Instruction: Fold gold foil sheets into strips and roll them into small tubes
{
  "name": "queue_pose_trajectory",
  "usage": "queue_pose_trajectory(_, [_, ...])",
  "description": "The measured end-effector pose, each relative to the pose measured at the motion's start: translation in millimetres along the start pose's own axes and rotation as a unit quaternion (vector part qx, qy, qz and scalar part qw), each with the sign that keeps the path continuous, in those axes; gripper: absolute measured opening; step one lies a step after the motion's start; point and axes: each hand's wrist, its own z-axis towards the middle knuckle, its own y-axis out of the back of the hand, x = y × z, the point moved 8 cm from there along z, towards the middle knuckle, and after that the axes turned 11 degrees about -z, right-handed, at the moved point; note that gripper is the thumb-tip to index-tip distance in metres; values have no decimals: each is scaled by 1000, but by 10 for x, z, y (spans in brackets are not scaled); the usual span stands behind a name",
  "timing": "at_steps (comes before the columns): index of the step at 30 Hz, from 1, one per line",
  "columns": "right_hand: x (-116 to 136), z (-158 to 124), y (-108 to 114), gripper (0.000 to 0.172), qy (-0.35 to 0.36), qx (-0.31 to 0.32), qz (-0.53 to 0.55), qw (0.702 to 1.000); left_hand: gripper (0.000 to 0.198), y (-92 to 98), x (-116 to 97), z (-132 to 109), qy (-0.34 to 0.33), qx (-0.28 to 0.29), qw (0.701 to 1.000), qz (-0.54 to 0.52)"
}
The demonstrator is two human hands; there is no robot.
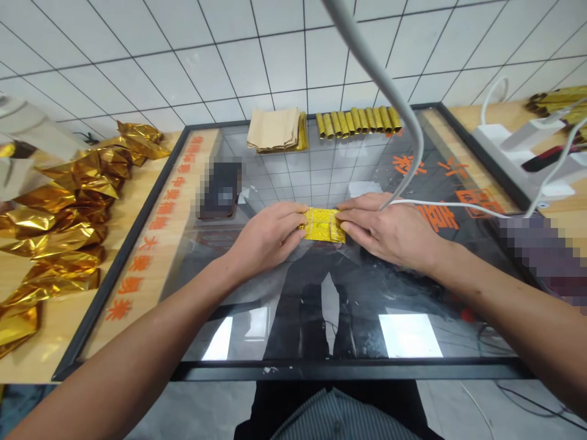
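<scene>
A small sheet of gold foil paper [323, 225] lies on the glass tabletop [293, 305] at the middle. My left hand [268, 235] pinches its left end with curled fingers. My right hand [389, 229] presses and pinches its right end. Both hands rest on the glass, and the foil between them looks partly folded or rolled.
A row of several rolled gold foil pieces [358, 121] and a stack of tan paper sheets [274, 129] lie at the far edge. Crumpled gold foil [59, 214] is heaped at left. A dark phone [220, 189] lies left of centre. White cables [458, 208] and a power strip [518, 143] are at right.
</scene>
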Motion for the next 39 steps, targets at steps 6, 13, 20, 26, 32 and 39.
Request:
queue_pose_trajectory(6, [15, -26, -39, 37, -12, 18, -3, 1000, 23, -51, -100, -16, 48, 16, 998, 44])
queue_pose_trajectory(13, [100, -20, -54, 36, 24, 16, -14, 999, 27, -68, -142, -51, 41, 29, 996, 68])
queue_pose_trajectory(20, [141, -18, -54, 37, 40, 15, -5, 999, 30, -94, -170, -40, 20, 33, 998, 53])
queue_pose_trajectory(26, [151, -8, -69, 37, 32, 15, -12, 999, 30, -102, -109, -97, 37, 6, 999, 24])
queue_pose_trajectory(32, [120, -19, -108, 38, 35, 23, -3, 999, 27, -94, -103, -120, 67, -2, 998, 21])
queue_pose_trajectory(39, [126, -19, -106, 40, 43, 26, -18, 999, 36, -147, -109, -151, 99, 32, 992, 67])
